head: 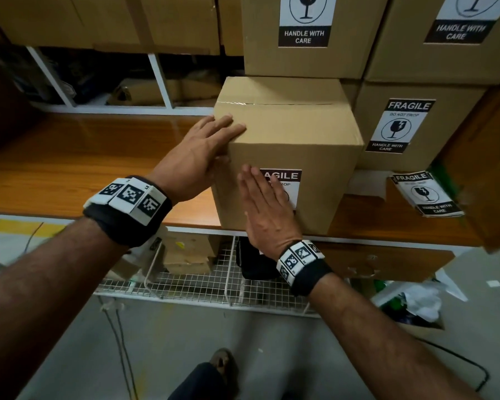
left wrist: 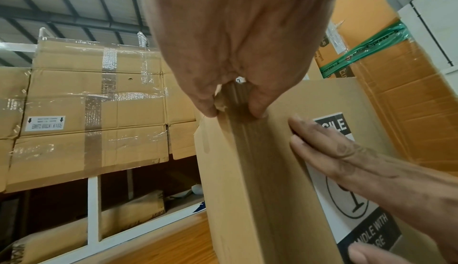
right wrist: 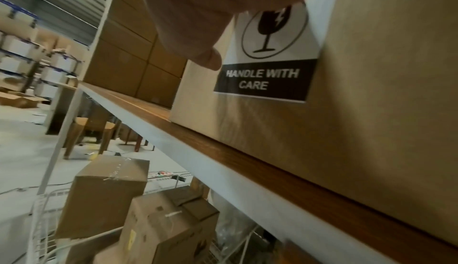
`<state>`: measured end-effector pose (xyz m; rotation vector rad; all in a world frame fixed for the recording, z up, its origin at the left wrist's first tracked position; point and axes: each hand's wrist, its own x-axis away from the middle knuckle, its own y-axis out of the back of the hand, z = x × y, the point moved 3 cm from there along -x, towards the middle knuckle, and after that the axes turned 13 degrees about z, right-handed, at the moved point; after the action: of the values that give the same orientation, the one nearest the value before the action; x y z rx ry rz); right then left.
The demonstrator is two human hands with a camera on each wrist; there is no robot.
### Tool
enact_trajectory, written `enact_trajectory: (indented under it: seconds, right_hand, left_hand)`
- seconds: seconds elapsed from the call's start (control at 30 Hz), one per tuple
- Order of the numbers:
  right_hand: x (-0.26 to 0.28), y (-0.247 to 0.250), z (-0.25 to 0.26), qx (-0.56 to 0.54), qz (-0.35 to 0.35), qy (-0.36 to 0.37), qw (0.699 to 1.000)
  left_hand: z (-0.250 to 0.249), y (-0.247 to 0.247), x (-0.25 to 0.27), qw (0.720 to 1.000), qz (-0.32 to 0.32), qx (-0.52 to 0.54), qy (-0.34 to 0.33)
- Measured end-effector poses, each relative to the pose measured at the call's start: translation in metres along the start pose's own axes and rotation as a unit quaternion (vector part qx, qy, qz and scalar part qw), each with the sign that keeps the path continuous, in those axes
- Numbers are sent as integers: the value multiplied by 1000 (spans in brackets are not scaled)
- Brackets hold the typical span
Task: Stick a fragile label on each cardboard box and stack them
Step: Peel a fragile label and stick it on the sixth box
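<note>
Right hand (head: 267,210) flat on label (head: 286,180)

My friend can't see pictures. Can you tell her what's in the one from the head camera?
A person's right hand presses flat on a fragile label stuck to the front of a cardboard box on a wooden shelf, while the left hand steadies the box's top left corner. Labelled boxes are stacked behind, and spare labels lie to the right.

Cardboard box (head: 289,134) on table (head: 70,157), directly ahead of both hands. Fragile label (head: 286,183) on near face, under right hand (head: 267,209). Left hand (head: 197,157) on box's left top corner. Stacked labelled boxes (head: 410,122) behind and right of right hand. Label stack (head: 427,194) on table, right of right hand.
</note>
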<state>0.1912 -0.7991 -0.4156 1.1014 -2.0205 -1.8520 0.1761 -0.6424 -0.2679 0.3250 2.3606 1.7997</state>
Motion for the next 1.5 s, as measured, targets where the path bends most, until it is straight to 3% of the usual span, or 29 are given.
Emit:
enact_trajectory:
  seconds: [0.2, 0.33, 0.5, 0.6, 0.67, 0.73, 0.8, 0.83, 0.9, 0.97, 1.1, 1.23, 1.5]
  right_hand:
    - [37, -6, -41, -45, 23, -112, 992]
    - [67, -58, -19, -58, 164, -48, 984]
    - [100, -58, -21, -78, 227, -30, 970]
    - [107, -29, -29, -159, 165, -46, 972]
    - [106, -7, -43, -239, 67, -136, 959]
    - [101, 14, -62, -277, -53, -246, 927]
    - [93, 25, -76, -308, -104, -300, 897]
    - [86, 26, -82, -331, -83, -305, 889]
    - [75, 22, -89, -378, -3, -305, 874]
    - [73, 23, -92, -387, 27, -300, 871]
    - [74, 47, -92, -358, -19, -275, 892]
    - [73, 82, -84, -360, -40, -220, 906]
    - [50, 196, -74, -344, -125, -132, 921]
  left_hand:
    - [-2, -2, 0, 1000, 7, 17, 8]
    - [-1, -7, -2, 1000, -17, 8, 19]
    - [-5, -13, -6, 998, -50, 9, 34]
    - [-5, -21, -7, 993, -101, 46, 26]
    - [-4, -30, 0, 977, -168, 129, 34]
    - [2, -52, 8, 951, -201, 225, 75]
    - [8, -84, 14, 924, -157, 322, 134]
    - [10, -102, 14, 912, -118, 363, 150]
    - [9, -125, 13, 900, -70, 399, 159]
    - [6, -131, 13, 909, -88, 373, 166]
    - [6, -114, 22, 916, -145, 328, 179]
    - [1, -83, 53, 914, -171, 338, 149]
    - [-29, 35, 117, 905, -279, 289, 138]
